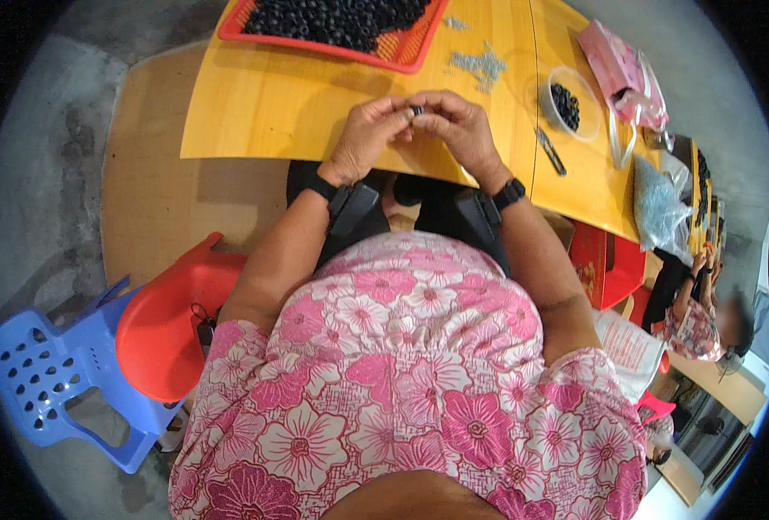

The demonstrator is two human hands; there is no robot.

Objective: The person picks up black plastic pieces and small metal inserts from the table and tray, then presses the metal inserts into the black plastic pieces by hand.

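Over the near edge of the yellow table (pixel 306 104), my two hands meet fingertip to fingertip. Between them is a small black ring-like part (pixel 417 111), mostly covered by the fingers. My left hand (pixel 367 134) pinches it from the left, and my right hand (pixel 458 126) closes on it from the other side. Beyond the hands lies a loose pile of small silvery pieces (pixel 484 65). A red plastic basket (pixel 410 61) full of similar black parts (pixel 324 22) stands at the far left.
A clear round tub (pixel 588 104) of black parts sits on the right, beside a cutter knife (pixel 551 152). Past it are a pink bag (pixel 619 69) and a clear bag of small pieces (pixel 658 204). Red (pixel 168 329) and blue (pixel 81 373) plastic seats stand left. Another person (pixel 701 325) works at right.
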